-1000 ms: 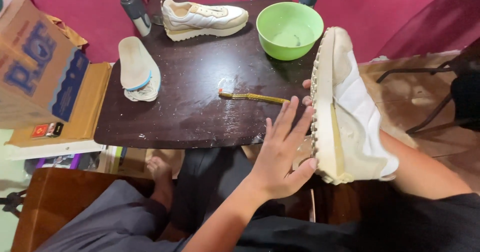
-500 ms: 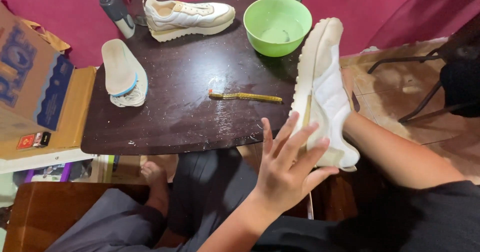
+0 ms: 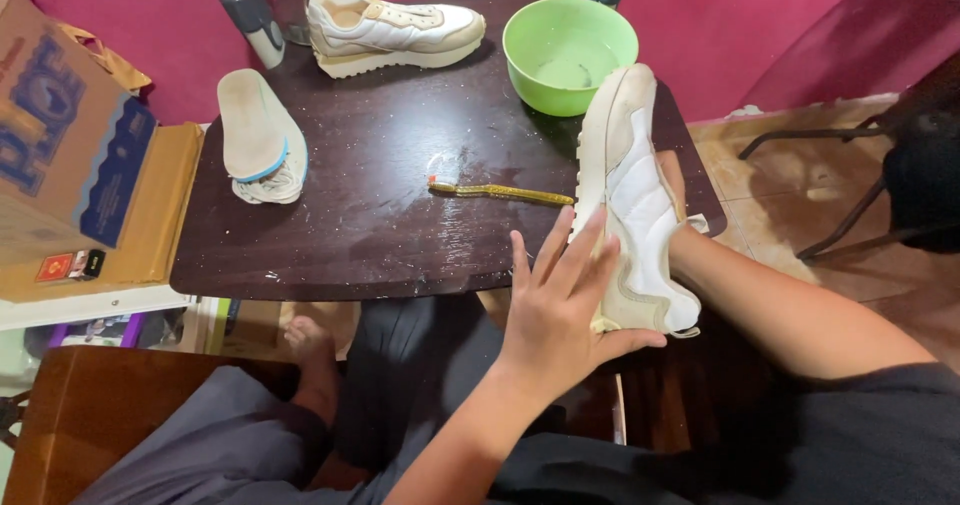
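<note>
Apparently the shoe cleaning is somewhere in its middle: the dark table (image 3: pixel 380 215) is flecked with wet spots and whitish specks, the green bowl (image 3: pixel 570 53) holds a little cloudy liquid, and the yellow toothbrush (image 3: pixel 500 193) lies flat on the tabletop with nobody's hand on it. A second sneaker (image 3: pixel 392 30) stands upright at the far edge, and two insoles (image 3: pixel 260 137) are stacked apart at the left; whether those are already cleaned cannot be told. The white sneaker (image 3: pixel 632 200) being handled sits at the table's right edge, tipped on its side, with its sole turned to the left. The right hand (image 3: pixel 678 197) is tucked behind and partly inside the shoe, so only a part of it shows; it appears to carry the shoe from within, though how its fingers close is hidden. The left hand (image 3: pixel 562 310) is spread wide, fingers straight and fanned, palm laid against the sole edge near the heel, pressing or wiping and not gripping.
</note>
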